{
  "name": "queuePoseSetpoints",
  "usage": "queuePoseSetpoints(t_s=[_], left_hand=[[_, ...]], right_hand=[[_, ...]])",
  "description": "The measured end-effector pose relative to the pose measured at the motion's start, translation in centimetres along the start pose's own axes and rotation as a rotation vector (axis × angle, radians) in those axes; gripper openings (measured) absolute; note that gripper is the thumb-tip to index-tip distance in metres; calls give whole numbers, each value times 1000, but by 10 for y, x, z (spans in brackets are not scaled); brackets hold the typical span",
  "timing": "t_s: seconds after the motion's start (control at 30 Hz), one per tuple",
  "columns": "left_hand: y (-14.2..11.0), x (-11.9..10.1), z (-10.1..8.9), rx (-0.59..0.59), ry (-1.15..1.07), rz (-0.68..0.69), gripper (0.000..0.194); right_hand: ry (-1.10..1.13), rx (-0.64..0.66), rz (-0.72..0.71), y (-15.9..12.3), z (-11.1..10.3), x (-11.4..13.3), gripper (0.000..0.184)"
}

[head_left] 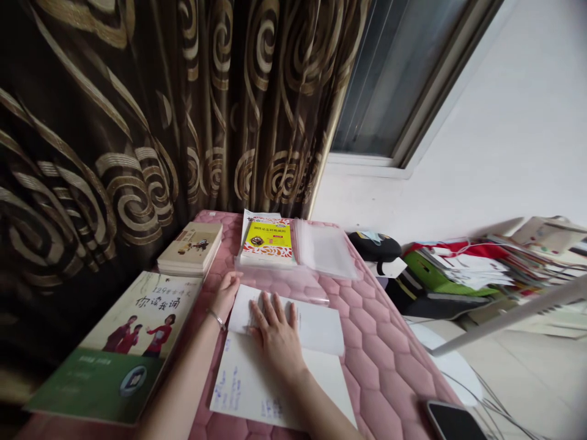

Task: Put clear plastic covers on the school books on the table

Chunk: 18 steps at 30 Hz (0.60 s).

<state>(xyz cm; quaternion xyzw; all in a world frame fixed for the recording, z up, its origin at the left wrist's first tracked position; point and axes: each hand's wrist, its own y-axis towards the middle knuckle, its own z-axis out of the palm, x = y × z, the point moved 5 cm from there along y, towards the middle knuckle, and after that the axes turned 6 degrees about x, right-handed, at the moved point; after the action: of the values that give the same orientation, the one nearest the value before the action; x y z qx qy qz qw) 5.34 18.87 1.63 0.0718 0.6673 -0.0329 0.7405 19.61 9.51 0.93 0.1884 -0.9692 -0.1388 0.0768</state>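
Observation:
An open book lies in front of me, with blue handwriting on its lower page. My right hand rests flat across it, fingers spread over the upper page. Beyond the book's top edge a clear plastic sheet stretches over the pink padded surface. At this sheet's left edge is my left hand, a bracelet at its wrist. Its fingers are closed together, seemingly pinching the plastic; the fingertips are partly hidden.
A large green-and-white book and a stack of tan books lie at left. Farther back are a yellow-covered book and clear plastic covers. A phone sits at the lower right edge. Bags and papers are piled beyond.

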Motion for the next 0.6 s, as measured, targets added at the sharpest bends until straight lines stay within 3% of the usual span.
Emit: queuePoseSetpoints(t_s=[0.1, 0.2, 0.6], left_hand=[[-14, -1, 6, 109, -87, -31, 64], [-22, -2, 7, 112, -28, -8, 76], [-26, -6, 8, 70, 52, 69, 70]], right_hand=[[-3, -3, -7, 0, 0, 1, 54], [-13, -7, -13, -1, -2, 2, 53], [-21, -4, -49, -1, -2, 3, 54]])
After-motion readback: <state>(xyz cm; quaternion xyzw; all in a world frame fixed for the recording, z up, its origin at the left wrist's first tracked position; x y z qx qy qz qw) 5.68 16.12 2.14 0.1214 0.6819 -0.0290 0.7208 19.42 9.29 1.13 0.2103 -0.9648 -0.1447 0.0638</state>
